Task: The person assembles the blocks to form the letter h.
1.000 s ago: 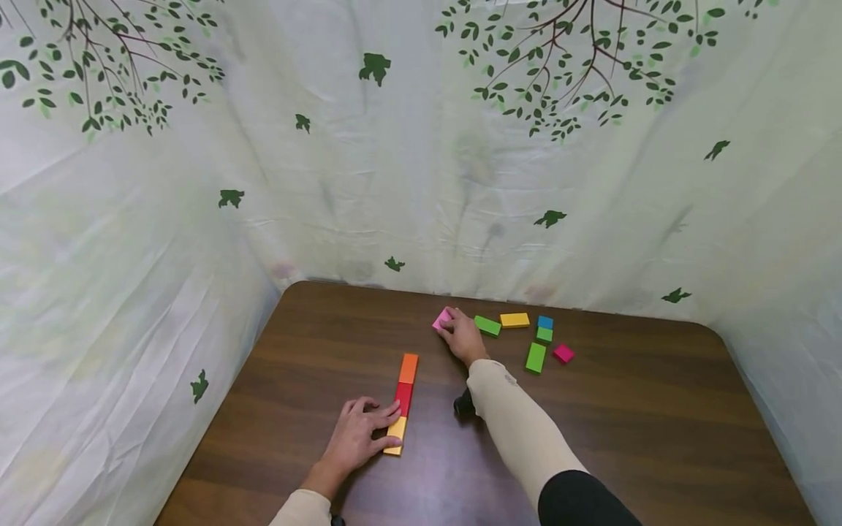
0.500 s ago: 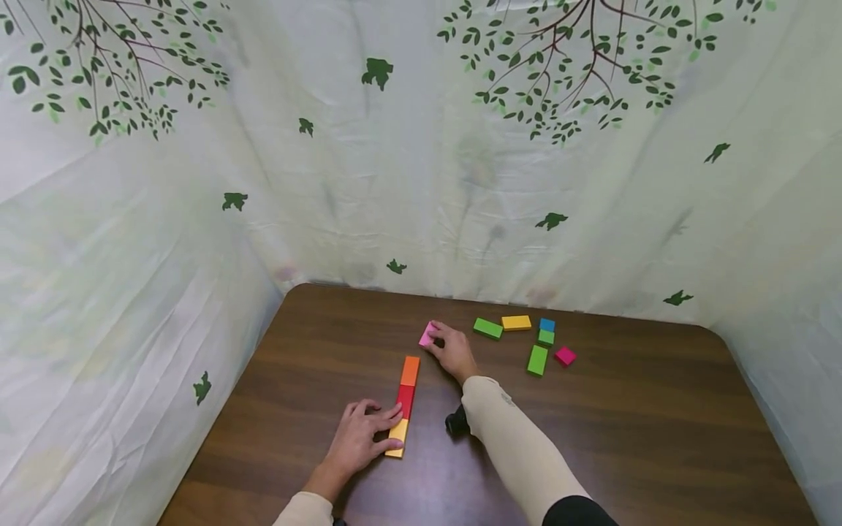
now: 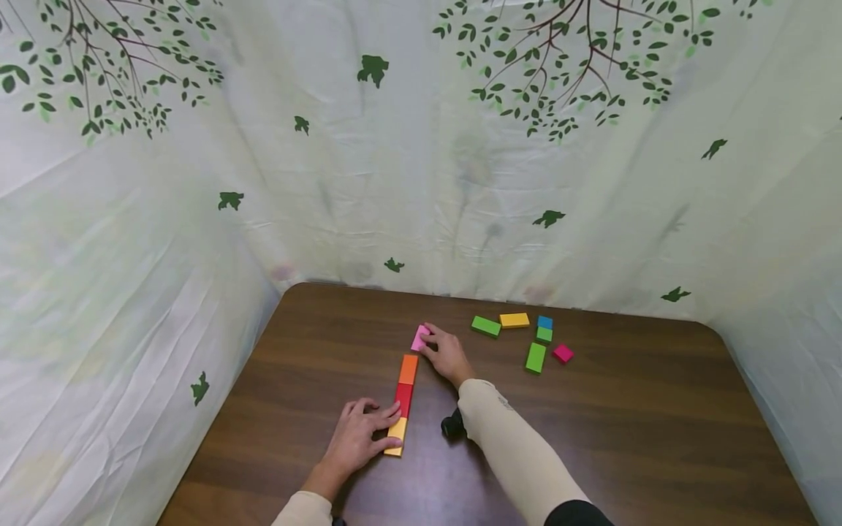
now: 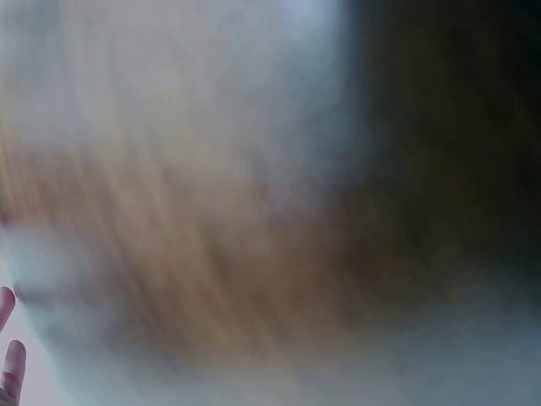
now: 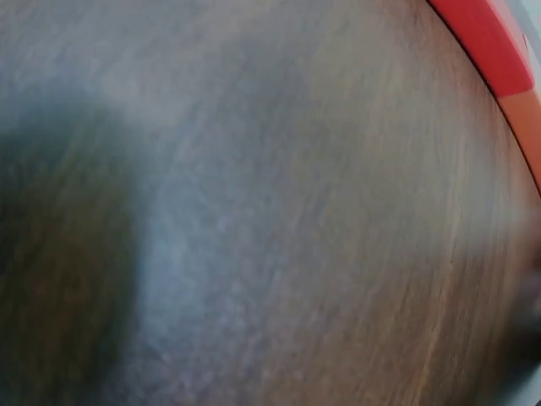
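Head view shows the right hand (image 3: pixel 449 355) reaching toward the far middle of the tabletop (image 3: pixel 625 431), its fingers curled round a pink block (image 3: pixel 419 337) and pinching it at its right side. That block lies just beyond the far end of a row of three blocks, close to it, though whether the two touch I cannot tell. Its long axis runs roughly from the near edge toward the far edge, tilted slightly to the right of the row's line.

An orange block (image 3: pixel 408 369), a red block (image 3: pixel 403 399) and a yellow block (image 3: pixel 396 436) make up the row (end to end, long axes pointing away from the near edge). Resting flat beside the row, the left hand (image 3: pixel 355 438) has straight fingers touching the yellow block and the near end of the red one.

Toward the far right lie two green blocks (image 3: pixel 486 326), another yellow, a blue and a magenta one, well apart from both hands. Both wrist views are blurred.
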`<state>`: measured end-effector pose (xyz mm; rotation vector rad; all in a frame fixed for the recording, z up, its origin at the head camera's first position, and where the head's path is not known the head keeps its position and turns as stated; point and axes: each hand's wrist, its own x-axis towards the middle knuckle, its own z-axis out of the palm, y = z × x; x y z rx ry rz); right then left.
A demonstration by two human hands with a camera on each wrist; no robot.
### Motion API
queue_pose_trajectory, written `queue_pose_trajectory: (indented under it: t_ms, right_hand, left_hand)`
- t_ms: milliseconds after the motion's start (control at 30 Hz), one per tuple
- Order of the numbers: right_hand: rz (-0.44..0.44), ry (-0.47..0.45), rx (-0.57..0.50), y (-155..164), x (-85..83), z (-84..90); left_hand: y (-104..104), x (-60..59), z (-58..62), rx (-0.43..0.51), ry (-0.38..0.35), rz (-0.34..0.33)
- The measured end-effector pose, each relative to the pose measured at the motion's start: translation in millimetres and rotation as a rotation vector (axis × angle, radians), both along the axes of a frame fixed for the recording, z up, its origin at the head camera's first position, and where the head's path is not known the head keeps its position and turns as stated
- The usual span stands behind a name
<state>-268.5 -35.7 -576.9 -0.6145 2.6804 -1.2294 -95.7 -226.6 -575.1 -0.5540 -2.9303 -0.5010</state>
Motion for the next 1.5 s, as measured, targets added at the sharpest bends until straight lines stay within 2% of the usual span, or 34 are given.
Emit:
queue_pose_trajectory:
  t_ms: [200, 333, 667, 1500]
  right_hand:
    - [0.042, 0.005, 0.043, -2.9, -0.4, -2.7]
    - [0.058, -0.009, 0.032, -4.2, -0.2, -2.8]
    - [0.097, 0.023, 0.006, -5.4, 1.4, -0.7]
    - [0.13, 0.028, 0.001, -3.9, -0.8, -4.5]
  left_hand:
    - [-0.8, -0.7, 0.2, -0.002, 0.001, 0.0]
    - [-1.0, -0.4, 0.2, -0.006, 0.007, 0.0]
    - [-0.7, -0.5, -2.1, 0.001, 0.03, -0.006]
    - [1.1, 0.5, 1.0, 0.023, -0.029, 0.016]
